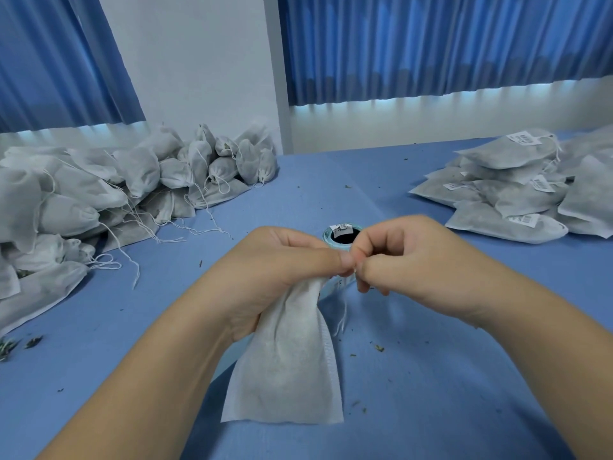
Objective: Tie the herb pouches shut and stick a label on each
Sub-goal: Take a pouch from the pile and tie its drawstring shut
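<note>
A white fabric herb pouch [288, 363] hangs upright over the blue table, its neck gathered. My left hand [282, 260] grips that neck, thumb pressed on top. My right hand [398, 257] meets it from the right, fingers curled and pinching the pouch's thin white drawstring [341, 322], whose loose end dangles below. Just behind my hands stands a roll of labels [341, 234] with a pale blue backing and a black core, partly hidden by my fingers.
A heap of unlabelled pouches [99, 194] with trailing strings fills the left and back left. A stack of flat pouches with barcode labels [517, 190] lies at the right. Herb crumbs [378, 348] dot the blue table [447, 393]. Blue curtains hang behind.
</note>
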`<state>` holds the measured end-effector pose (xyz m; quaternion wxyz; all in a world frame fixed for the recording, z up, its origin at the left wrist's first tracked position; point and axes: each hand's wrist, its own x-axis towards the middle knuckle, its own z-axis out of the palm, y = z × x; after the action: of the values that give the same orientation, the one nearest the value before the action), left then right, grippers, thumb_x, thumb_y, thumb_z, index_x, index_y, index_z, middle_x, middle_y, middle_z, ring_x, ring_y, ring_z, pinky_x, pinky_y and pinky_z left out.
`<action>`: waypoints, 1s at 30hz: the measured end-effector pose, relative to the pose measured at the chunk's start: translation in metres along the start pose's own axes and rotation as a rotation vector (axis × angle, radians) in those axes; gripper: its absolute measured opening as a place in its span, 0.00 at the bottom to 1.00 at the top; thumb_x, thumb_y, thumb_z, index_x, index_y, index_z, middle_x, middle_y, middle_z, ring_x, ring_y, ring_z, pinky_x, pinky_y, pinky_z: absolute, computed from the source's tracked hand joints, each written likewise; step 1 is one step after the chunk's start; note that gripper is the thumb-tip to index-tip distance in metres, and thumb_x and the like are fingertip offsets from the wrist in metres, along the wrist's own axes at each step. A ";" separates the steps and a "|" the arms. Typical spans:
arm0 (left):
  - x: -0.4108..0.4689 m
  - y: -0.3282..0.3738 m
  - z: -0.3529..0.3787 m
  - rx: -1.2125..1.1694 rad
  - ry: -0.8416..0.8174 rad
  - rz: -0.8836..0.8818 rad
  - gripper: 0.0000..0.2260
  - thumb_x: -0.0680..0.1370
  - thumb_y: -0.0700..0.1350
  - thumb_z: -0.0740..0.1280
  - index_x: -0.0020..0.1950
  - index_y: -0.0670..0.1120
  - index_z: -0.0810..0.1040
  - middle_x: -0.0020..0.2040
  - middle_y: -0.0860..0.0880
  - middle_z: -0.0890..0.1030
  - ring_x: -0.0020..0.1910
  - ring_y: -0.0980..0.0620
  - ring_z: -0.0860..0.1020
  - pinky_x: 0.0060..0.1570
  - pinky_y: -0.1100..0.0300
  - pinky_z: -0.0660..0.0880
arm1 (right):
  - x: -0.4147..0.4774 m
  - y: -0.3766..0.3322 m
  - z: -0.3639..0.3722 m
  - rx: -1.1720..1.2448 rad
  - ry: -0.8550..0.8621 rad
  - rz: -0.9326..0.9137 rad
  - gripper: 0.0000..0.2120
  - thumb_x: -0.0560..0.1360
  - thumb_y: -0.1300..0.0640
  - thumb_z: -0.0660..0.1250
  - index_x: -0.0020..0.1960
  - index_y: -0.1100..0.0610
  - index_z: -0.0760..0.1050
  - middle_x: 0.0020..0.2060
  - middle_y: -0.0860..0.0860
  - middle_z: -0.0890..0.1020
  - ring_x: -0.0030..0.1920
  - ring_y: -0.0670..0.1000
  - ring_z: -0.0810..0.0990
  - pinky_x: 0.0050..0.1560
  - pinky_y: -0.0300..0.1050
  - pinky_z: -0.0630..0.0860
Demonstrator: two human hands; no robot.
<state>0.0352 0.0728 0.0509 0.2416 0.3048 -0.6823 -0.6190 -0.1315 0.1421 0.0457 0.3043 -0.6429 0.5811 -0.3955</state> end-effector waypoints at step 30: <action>0.000 -0.002 0.003 -0.138 0.055 0.022 0.11 0.66 0.49 0.73 0.25 0.49 0.77 0.25 0.53 0.73 0.24 0.57 0.71 0.25 0.68 0.68 | 0.002 -0.005 0.003 0.244 0.213 -0.043 0.05 0.71 0.65 0.71 0.42 0.59 0.76 0.29 0.52 0.82 0.34 0.52 0.81 0.33 0.42 0.75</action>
<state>0.0332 0.0743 0.0488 0.2874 0.2969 -0.6344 -0.6533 -0.1264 0.1409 0.0484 0.3081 -0.5681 0.5438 -0.5354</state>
